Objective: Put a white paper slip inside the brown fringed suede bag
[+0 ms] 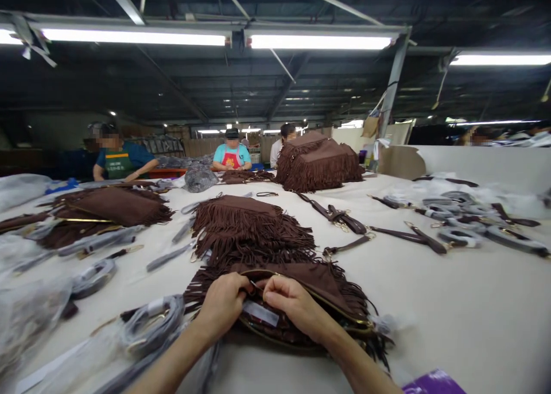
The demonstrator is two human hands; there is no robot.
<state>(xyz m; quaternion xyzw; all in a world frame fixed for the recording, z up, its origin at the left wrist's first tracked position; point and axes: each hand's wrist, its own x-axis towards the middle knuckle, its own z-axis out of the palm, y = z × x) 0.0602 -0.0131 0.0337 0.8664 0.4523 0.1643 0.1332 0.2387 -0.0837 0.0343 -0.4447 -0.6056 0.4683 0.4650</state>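
A brown fringed suede bag (pixel 331 288) lies open-mouthed in front of me on the white table (pixel 451 313). My left hand (pixel 221 306) is closed on the near left rim of the bag's opening. My right hand (pixel 293 302) pinches the gold zip edge at the opening's middle. A pale label or tag (pixel 260 313) shows between the two hands, just inside the bag. Behind this bag sits a stack of more brown fringed bags (pixel 249 224).
Wrapped straps in plastic (pixel 150 322) lie at my left. Brown straps with gold clips (pixel 344 219) and more wrapped straps (pixel 465 216) spread to the right. Other fringed bag piles (pixel 318 161), (pixel 112 207) sit further off. Three people work at the far end. A purple item (pixel 434 382) lies at the near right.
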